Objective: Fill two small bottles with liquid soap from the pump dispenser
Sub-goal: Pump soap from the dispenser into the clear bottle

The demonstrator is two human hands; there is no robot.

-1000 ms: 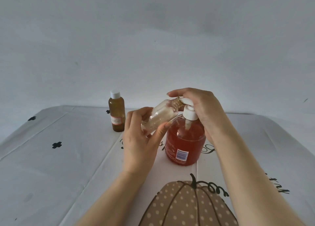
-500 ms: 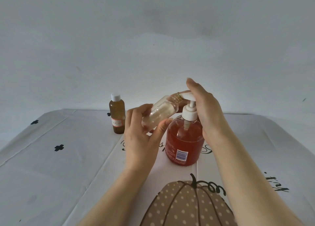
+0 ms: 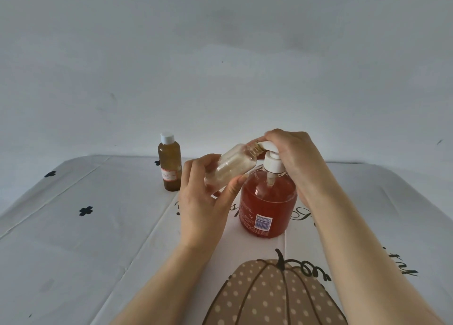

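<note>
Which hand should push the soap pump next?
Right. The right hand rests on the white pump head of the orange soap dispenser, while the left hand holds the small clear bottle tilted, its neck at that pump head.

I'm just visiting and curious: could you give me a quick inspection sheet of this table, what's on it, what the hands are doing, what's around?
Surface: white tablecloth with black clover marks and a dotted pumpkin print.
Job's things: pump dispenser of orange soap, upright; clear bottle, uncapped, tilted with its neck at the pump head; brown bottle, capped, upright, standing apart at the back.
Clutter: nothing seen.
Hands: left hand grips the clear bottle; right hand lies on the pump head, fingers curled over it.
Cables: nothing seen.
Surroundings: plain pale wall.
</note>
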